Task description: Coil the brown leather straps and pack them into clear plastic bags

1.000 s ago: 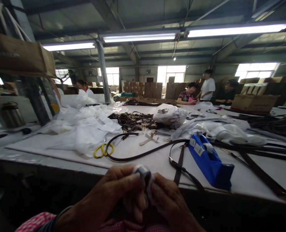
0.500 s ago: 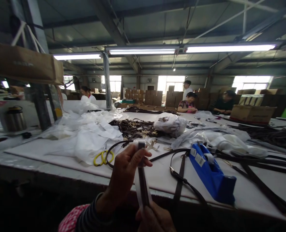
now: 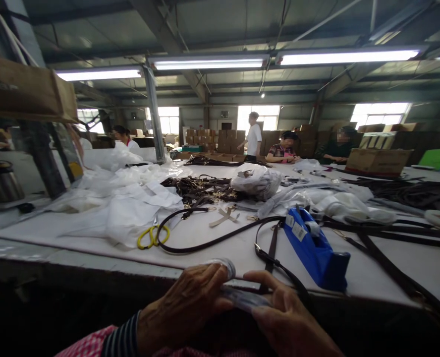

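Observation:
Low in front of the table edge, a strap in clear plastic wrap [image 3: 244,299] runs between my two hands. My left hand [image 3: 186,305] is closed on its left end, where a shiny clear bend [image 3: 225,266] sticks up past the fingers. My right hand [image 3: 292,315] pinches the other end between thumb and fingers, with its index finger stretched out above. Just beyond my hands lie a dark leather strap [image 3: 201,246], a buckled strap [image 3: 270,258] and a blue tape dispenser [image 3: 312,253]. Yellow-handled scissors [image 3: 147,238] rest partly by the looped strap.
White plastic sheets [image 3: 131,213] cover the table's left side. A heap of dark straps with metal clasps [image 3: 205,191] and a filled clear bag [image 3: 257,181] lie mid-table. More straps [image 3: 402,267] stretch rightward. A cardboard box [image 3: 378,161] stands near seated co-workers; another person [image 3: 254,136] is upright behind.
The wrapped strap went from upright to nearly level as my hands came down and apart sideways. My view shifted slightly right and down. The standing person moved left in the background.

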Motion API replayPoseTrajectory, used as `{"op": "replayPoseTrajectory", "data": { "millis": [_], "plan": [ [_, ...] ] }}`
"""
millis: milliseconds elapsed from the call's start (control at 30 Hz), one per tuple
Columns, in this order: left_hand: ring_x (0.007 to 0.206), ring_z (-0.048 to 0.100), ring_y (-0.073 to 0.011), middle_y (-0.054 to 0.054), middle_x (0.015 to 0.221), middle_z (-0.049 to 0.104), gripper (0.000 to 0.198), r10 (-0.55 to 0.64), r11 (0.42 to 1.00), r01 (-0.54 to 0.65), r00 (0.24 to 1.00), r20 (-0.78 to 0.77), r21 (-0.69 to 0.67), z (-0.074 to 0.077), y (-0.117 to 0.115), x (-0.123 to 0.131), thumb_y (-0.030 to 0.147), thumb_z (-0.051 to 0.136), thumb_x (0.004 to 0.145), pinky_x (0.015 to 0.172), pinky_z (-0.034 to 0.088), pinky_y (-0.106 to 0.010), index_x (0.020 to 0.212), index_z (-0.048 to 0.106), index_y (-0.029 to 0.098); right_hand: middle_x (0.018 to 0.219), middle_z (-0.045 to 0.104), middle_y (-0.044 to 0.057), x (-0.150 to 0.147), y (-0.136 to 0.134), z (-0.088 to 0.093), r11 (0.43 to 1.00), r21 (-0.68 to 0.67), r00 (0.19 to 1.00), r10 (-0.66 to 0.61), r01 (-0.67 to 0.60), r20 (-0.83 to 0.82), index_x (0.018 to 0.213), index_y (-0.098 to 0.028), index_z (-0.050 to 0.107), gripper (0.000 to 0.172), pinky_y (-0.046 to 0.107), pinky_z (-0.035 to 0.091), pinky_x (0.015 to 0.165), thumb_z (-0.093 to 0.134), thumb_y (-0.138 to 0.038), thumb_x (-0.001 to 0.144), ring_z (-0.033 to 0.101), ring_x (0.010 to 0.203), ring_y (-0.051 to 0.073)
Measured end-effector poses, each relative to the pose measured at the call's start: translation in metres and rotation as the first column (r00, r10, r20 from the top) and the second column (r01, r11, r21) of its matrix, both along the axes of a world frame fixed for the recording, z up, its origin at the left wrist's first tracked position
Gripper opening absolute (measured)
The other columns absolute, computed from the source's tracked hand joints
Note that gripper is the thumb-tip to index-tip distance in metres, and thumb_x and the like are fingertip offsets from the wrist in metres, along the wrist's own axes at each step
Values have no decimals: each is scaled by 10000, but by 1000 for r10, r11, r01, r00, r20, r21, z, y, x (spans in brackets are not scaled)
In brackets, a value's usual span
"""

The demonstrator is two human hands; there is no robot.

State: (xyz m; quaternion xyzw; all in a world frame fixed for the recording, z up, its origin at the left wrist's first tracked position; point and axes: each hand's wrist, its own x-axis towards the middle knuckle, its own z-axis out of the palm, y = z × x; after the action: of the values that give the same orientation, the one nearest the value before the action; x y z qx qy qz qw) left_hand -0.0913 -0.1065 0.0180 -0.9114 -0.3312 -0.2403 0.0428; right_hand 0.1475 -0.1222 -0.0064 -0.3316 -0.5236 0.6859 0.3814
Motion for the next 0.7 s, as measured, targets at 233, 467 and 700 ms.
{"op": "replayPoseTrajectory", "data": {
  "millis": [233,467,700],
  "plan": [
    [590,490,-119,29,713,573,363,20,869,58,988,153,-492,10,-26,0,400,385,1095,573,331,-246,813,506,206,736,607,-15,20,17,28,931,365,931,-138,6,337,922,-183,705,235,227,411,603,749,-410,880,536,670,133],
    [409,465,-63,-4,579,623,428,490,209,671,558,670,-712,54,-30,34,543,608,974,434,338,-162,821,628,144,1020,705,64,-30,-9,15,762,544,875,-475,352,99,1203,-253,719,458,305,517,897,442,-581,1045,655,931,230],
    [648,712,-132,-79,831,764,239,452,646,691,-4,892,-324,109,-5,49,336,750,911,651,583,-212,961,748,103,607,578,38,-61,-10,-34,873,371,917,-382,316,118,889,-222,722,571,295,467,545,460,-721,980,520,529,176]
  ]
}}
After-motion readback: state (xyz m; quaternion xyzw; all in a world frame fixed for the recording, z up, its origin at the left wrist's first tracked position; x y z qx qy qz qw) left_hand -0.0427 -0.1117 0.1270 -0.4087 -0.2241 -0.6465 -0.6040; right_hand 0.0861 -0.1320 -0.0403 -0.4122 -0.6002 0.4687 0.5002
